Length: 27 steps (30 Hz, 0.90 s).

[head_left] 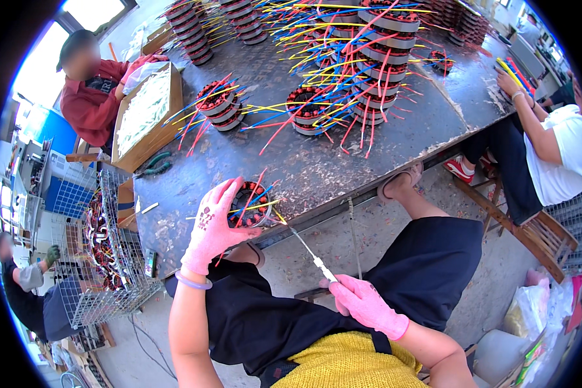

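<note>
My left hand (215,226), in a pink glove, is curved round a small motor stator (260,208) at the table's near edge. Its thumb and fingers lie on opposite sides of the ring. Red, blue and yellow wire leads stick out of the stator. Lower and to the right, my pink-gloved right hand (367,304) is closed round the lower end of a slim white handle-like piece (323,266). From it a thin pale shaft or cord (301,240) runs up to the stator's leads. Whether it is rigid I cannot tell.
Stacked stators (381,58) with long coloured leads crowd the table's far side. Green-handled pliers (155,163) and a box of pale strips (150,107) lie left. A wire basket (113,258) stands by the table. People sit at both sides; a wooden stool (530,239) is right.
</note>
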{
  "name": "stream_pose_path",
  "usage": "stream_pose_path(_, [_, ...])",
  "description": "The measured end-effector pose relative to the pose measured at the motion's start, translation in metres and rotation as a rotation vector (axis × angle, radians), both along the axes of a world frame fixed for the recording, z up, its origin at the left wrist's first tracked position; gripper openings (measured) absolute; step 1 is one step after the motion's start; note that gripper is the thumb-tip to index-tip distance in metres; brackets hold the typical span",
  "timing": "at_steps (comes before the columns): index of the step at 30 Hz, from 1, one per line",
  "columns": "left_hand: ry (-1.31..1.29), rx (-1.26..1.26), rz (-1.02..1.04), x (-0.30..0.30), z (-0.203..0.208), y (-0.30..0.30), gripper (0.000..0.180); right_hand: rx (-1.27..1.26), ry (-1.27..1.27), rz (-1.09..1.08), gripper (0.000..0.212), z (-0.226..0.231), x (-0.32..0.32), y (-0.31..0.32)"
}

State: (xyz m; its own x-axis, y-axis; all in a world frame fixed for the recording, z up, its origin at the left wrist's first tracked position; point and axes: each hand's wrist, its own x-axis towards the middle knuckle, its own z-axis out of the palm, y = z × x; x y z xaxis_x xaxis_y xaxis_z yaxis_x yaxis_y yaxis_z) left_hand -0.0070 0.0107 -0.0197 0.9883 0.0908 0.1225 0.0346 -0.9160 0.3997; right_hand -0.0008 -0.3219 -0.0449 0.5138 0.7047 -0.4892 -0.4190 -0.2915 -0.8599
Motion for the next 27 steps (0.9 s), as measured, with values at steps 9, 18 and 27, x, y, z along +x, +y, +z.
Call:
stream_pose_path(9, [-0.001,0.000,-0.005,-0.001,0.000,0.001,0.102,0.015,-0.010,-0.002,0.034,-0.009,-0.002,0.000])
stream_pose_path(18, [0.000,-0.016,-0.010,0.000,0.000,0.000,0.100,0.007,-0.004,-0.004,0.032,0.000,0.000,0.000])
stream_pose_path(27, [0.005,0.009,-0.005,0.000,-0.001,0.000,0.101,-0.006,-0.009,0.006,0.031,0.002,0.001,0.000])
